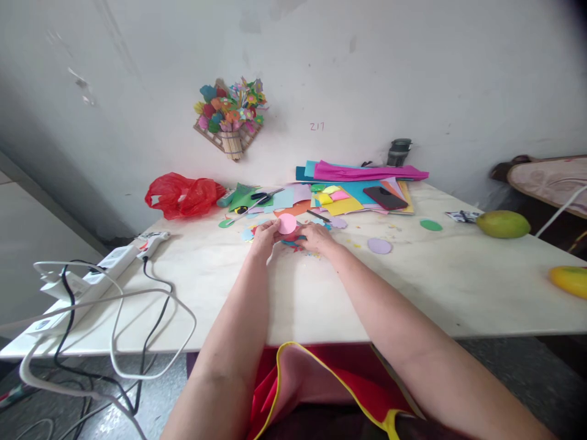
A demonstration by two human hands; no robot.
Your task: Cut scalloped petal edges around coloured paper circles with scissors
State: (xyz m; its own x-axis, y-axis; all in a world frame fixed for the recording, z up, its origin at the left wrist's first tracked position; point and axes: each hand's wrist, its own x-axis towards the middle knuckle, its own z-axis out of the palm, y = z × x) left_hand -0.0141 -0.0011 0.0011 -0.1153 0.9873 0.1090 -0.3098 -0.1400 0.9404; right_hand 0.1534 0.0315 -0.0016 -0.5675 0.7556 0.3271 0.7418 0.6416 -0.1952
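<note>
My left hand (266, 238) pinches a round pink paper disc (288, 223) by its left edge, just above the table. Close by on the right, my right hand (316, 237) reaches down to small red and blue paper scraps (291, 244), its fingers bent and a little apart. Whether those fingers touch a scrap is hard to make out. A lilac scalloped paper piece (338, 222) and a dark pen-like stick (318, 216) lie beyond the right hand. Scissors with dark handles (261, 197) rest on coloured paper behind the left hand.
Coloured sheets (348, 206) and a phone (385, 198) lie towards the wall. A red plastic bag (183, 194) sits at back left, a power strip (87, 287) with cables at left. Lilac (380, 245) and green ovals (431, 225) and a mango (503, 224) are at right.
</note>
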